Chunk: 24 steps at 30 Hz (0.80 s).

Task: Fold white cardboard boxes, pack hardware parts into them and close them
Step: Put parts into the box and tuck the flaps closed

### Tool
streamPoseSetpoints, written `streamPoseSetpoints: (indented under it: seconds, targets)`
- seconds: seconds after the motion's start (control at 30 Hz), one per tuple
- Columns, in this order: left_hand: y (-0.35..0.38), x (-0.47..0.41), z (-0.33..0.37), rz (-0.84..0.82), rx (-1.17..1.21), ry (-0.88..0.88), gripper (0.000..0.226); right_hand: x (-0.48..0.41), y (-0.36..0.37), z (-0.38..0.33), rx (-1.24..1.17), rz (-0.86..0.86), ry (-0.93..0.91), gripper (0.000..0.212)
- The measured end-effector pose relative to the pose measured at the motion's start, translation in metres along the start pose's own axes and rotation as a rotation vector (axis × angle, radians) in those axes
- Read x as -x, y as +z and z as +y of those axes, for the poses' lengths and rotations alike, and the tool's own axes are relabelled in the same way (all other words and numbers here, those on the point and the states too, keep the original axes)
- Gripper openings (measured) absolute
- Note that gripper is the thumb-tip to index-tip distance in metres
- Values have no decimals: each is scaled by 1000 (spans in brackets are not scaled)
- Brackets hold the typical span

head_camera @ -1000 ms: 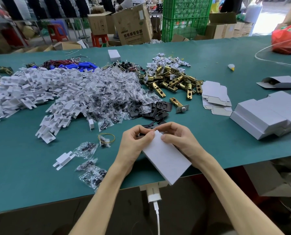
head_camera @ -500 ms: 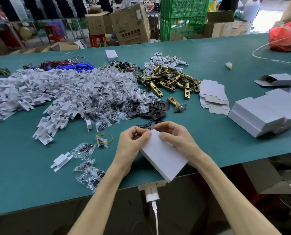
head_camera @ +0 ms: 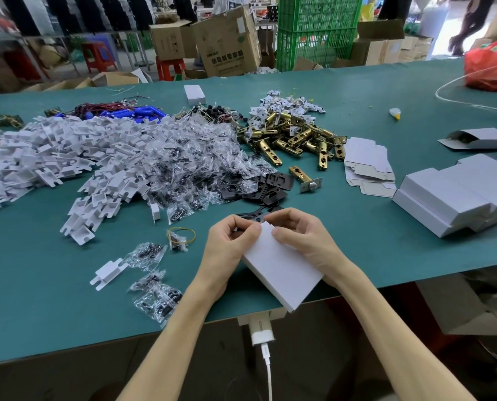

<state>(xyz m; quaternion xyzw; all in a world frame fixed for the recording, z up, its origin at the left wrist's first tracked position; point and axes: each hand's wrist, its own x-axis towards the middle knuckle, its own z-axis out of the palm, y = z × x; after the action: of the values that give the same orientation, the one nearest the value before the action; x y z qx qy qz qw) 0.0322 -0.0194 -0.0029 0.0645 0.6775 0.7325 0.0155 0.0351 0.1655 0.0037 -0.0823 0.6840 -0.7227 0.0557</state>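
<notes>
I hold a white cardboard box [head_camera: 282, 270] over the near edge of the green table [head_camera: 39, 299], its far end tilted away from me. My left hand [head_camera: 229, 244] grips the box's far left corner with curled fingers. My right hand [head_camera: 302, 235] pinches the far end flap from the right. The open end of the box is hidden behind my fingers. Beyond my hands lie black metal plates [head_camera: 258, 189], a lone brass latch [head_camera: 305, 178], a heap of brass latches [head_camera: 296, 137] and a pile of bagged screws [head_camera: 189, 163].
A big pile of white plastic inserts [head_camera: 53, 157] fills the left of the table. Flat box blanks [head_camera: 365, 166] and closed white boxes [head_camera: 458, 195] lie at the right. Loose screw bags [head_camera: 157, 299], a yellow rubber band [head_camera: 180, 235] and a charger [head_camera: 260, 331] are near the front edge.
My fingers have shifted slightly at the box's far end, where a small flap edge now shows between my thumbs. The box stays in about the same place.
</notes>
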Motion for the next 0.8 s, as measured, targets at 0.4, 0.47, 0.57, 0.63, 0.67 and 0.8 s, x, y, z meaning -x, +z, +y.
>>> streamPoseSetpoints:
  seconds: [0.4, 0.47, 0.57, 0.63, 0.67, 0.8]
  targets:
    - [-2, 1, 0, -102, 21, 16, 18, -2, -1, 4, -53, 172, -13, 19]
    - [-1, 0, 0, -123, 6, 28, 21, -2, -1, 5, -34, 192, -18, 17]
    - [0, -1, -1, -139, -14, 43, 25, -2, 0, 5, -27, 223, -13, 13]
    - [0, -1, -2, -141, -22, 46, 26, -2, 0, 4, -24, 240, -3, 13]
    - [0, -1, -3, -140, -25, 47, 26, -2, 0, 4, -27, 244, 2, 13]
    - [0, -2, -4, -100, -27, 41, 22, -1, 1, 2, -36, 274, 16, 13]
